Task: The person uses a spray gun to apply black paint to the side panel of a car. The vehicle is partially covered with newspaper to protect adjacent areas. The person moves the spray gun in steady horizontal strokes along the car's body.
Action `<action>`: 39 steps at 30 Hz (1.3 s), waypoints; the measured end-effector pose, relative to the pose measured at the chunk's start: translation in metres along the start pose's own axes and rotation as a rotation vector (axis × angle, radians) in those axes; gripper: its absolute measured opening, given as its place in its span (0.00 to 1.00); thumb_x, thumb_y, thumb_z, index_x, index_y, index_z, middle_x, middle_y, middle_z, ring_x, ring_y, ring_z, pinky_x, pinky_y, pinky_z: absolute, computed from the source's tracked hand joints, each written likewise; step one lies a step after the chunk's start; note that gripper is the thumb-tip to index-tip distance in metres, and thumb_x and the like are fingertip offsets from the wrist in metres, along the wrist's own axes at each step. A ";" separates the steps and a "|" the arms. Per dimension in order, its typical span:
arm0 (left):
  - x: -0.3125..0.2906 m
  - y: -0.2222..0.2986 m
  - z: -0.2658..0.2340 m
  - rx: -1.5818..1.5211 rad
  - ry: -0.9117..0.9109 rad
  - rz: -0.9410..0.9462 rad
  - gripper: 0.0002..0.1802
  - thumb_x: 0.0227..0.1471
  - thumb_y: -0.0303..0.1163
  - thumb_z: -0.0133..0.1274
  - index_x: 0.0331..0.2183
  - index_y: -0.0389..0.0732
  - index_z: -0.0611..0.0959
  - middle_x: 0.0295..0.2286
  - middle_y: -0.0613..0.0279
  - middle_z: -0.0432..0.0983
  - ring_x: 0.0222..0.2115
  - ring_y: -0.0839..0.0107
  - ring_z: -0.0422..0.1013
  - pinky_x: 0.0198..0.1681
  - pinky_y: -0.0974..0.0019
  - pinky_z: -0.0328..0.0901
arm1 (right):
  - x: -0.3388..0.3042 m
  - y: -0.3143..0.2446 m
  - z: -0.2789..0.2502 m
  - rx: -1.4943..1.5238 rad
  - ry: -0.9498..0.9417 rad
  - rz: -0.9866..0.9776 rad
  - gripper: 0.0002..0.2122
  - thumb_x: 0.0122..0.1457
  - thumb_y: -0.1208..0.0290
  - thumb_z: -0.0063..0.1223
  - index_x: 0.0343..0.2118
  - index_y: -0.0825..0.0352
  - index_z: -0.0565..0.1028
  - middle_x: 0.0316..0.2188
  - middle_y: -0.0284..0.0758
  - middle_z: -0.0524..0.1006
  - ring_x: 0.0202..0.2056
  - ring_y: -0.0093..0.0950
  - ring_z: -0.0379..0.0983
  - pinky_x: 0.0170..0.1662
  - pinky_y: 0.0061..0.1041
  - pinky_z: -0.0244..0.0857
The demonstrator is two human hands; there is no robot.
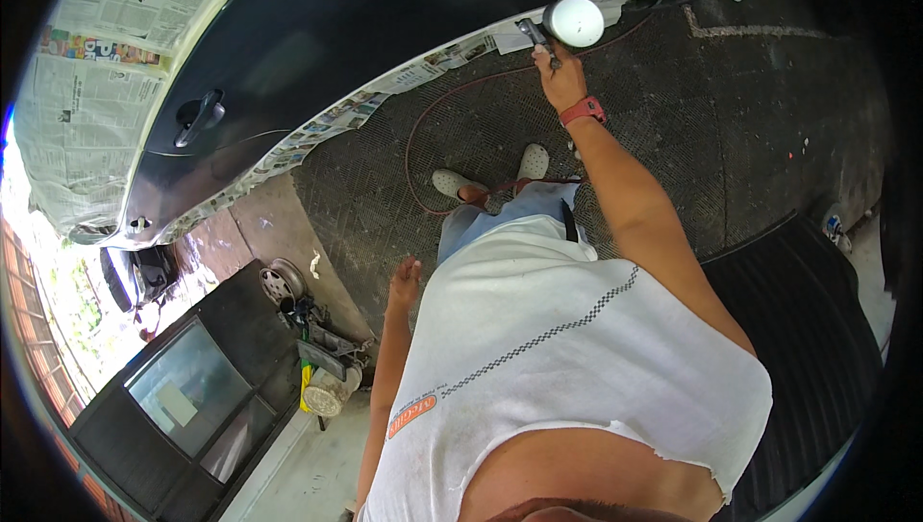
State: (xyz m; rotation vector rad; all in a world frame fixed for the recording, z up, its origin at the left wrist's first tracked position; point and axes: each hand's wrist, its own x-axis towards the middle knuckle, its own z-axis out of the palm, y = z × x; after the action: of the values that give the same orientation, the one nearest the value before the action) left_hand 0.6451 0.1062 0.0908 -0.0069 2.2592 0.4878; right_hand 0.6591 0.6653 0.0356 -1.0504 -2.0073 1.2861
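Observation:
My right hand [564, 78], with a red watch on its wrist, grips a paint spray gun [532, 33]. A round white-topped cup [576, 22] sits on the gun. The gun is close to the lower edge of a glossy dark car door [356, 17], whose handle [200, 118] is farther left. I cannot make out any spray. Beside my body hangs my left hand [406, 282], its fingers loosely bent and apart with nothing in them. Newspaper masking [125, 99] covers the car around the door, and more runs along its lower edge.
A thin reddish hose [411, 142] loops over the dark textured floor [673, 128] around my feet. To the left, a loose dark door with a window [187, 378] leans near a wheel rim [282, 280] and a dirty bucket [332, 390]. A black ribbed sheet [788, 330] lies at right.

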 end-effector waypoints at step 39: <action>0.038 0.003 0.020 0.197 -0.118 0.293 0.38 0.55 0.49 0.61 0.63 0.46 0.71 0.64 0.47 0.62 0.63 0.48 0.60 0.66 0.50 0.57 | -0.145 -0.147 -0.107 0.574 0.594 0.357 0.34 0.70 0.44 0.43 0.68 0.65 0.59 0.65 0.38 0.64 0.53 0.31 0.72 0.38 0.28 0.74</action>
State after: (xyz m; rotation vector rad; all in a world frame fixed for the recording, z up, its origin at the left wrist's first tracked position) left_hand 0.6335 0.1217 0.0526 0.4476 2.1914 0.4033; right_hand 0.7740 0.5626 0.2105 -1.3218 -0.9618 1.3898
